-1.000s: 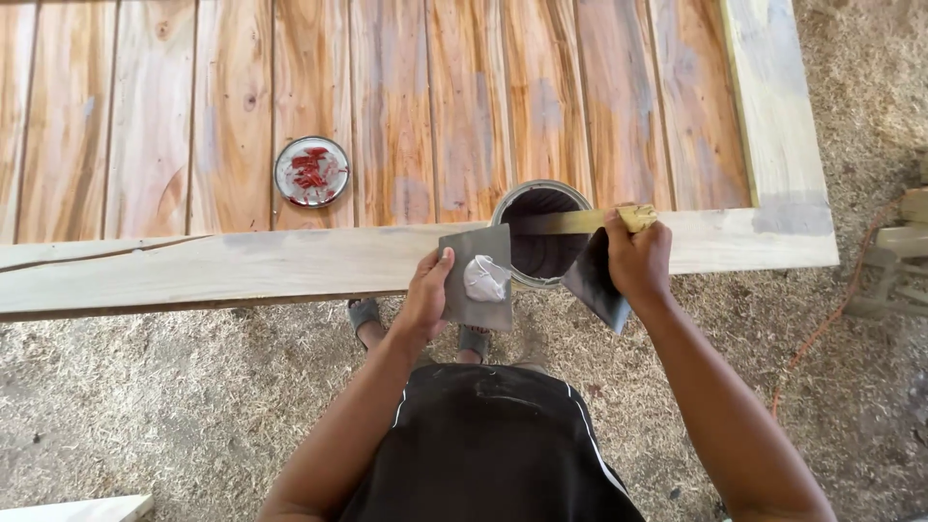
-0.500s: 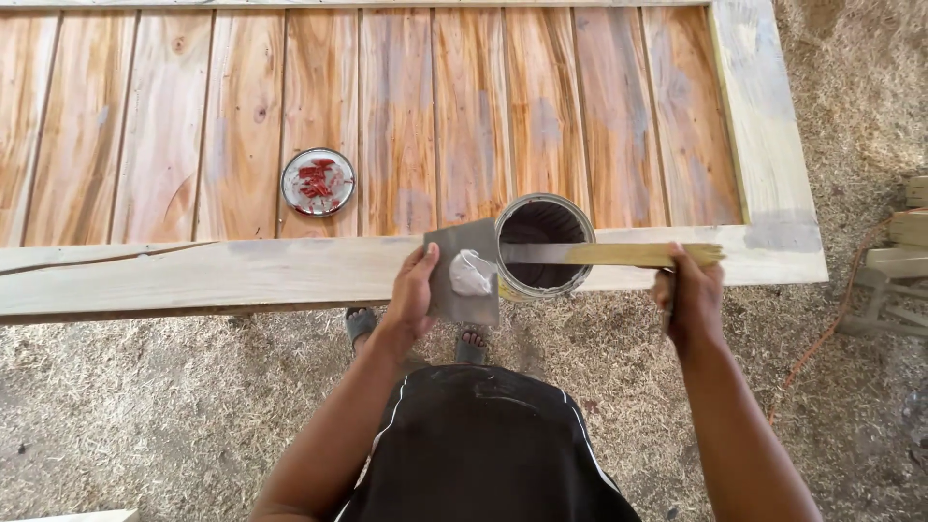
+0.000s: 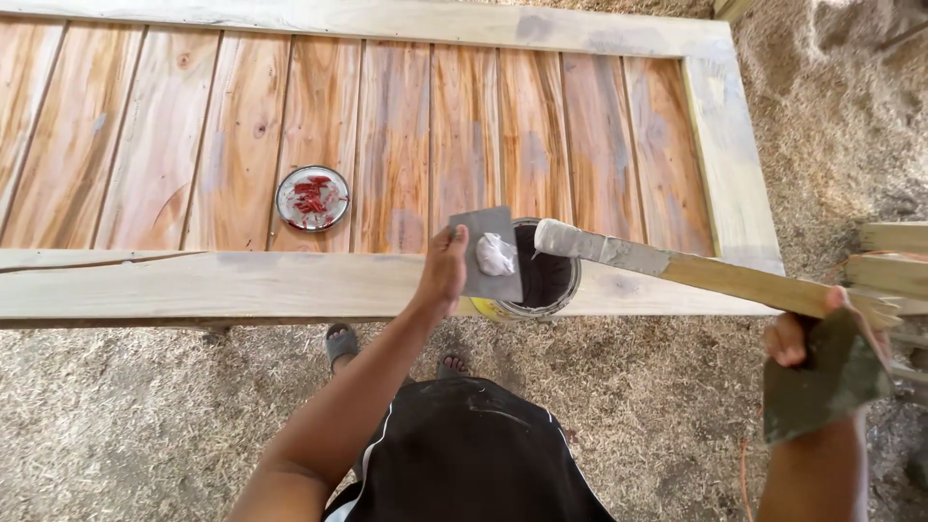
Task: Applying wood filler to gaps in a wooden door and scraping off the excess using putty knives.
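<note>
My left hand [image 3: 447, 271] holds a grey plate [image 3: 489, 253] by its left edge, thumb on top and fingers underneath, grip clamped on it. A white blob [image 3: 496, 255] of putty sits on the plate's right half. The plate hangs level over the left rim of the can [image 3: 546, 280], which stands open on the pale front rail of the door [image 3: 193, 285]; the can's inside is dark and a bit of yellow wall shows below the plate.

My right hand [image 3: 822, 348] is well off to the right, past the door's edge, grip clamped on the end of a wooden stick [image 3: 735, 280]. The same hand also pins a second, darker grey scraper [image 3: 822, 382] that hangs below the knuckles. The stick slants up and left, and its tip [image 3: 561, 237], coated in white putty, is above the can's rim, just right of the plate; I cannot tell whether it touches the plate.

Further left on the reddish slats lies a round lid [image 3: 312, 197], face up, with red smears inside. My sandalled feet [image 3: 340, 343] show under the rail, on sawdust [image 3: 145, 416]. Timber offcuts [image 3: 894, 256] lie at the right edge.
</note>
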